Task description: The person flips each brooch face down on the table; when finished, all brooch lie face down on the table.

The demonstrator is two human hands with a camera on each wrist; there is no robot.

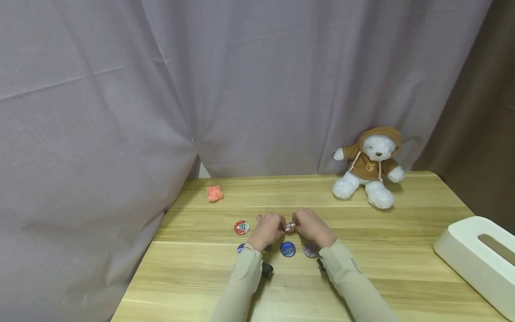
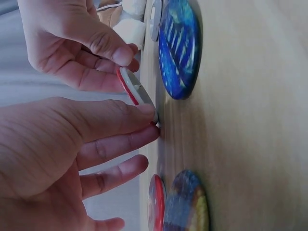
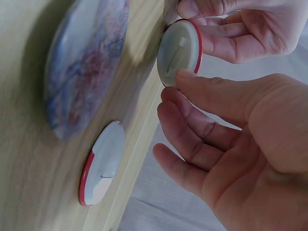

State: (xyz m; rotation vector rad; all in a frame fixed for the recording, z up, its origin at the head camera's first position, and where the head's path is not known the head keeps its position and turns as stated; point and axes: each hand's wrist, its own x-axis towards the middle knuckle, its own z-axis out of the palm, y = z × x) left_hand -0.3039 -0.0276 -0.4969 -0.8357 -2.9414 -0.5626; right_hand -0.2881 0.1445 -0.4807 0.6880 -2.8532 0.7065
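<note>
Coral-coloured knitting, a small square [image 1: 214, 193], lies at the far left of the wooden table [image 1: 193, 277]. Nearer the hands is a red badge with a tree [image 1: 241, 227]; below it, a purple-blue badge [image 1: 240, 248] is partly hidden by the sleeve. The left hand [image 1: 266, 230] pinches an edge of the held badge [image 1: 289, 227] between thumb and forefinger, its other fingers spread. A blue badge [image 1: 287, 249] lies just on the near side. The held badge is tilted, pin on its pale back, close to the table; whether it touches, I cannot tell. The right hand [image 1: 314, 227] pinches the opposite edge. Beside that hand lie a pale purple badge [image 1: 310, 250] and a white-and-red badge [image 3: 103, 166]. The step looks like two-handed turning or positioning; the next move seems to call for steady fingertips, both edges kept level. Farther right sit a teddy bear [image 1: 368, 165] and a white box [image 1: 462, 250].
</note>
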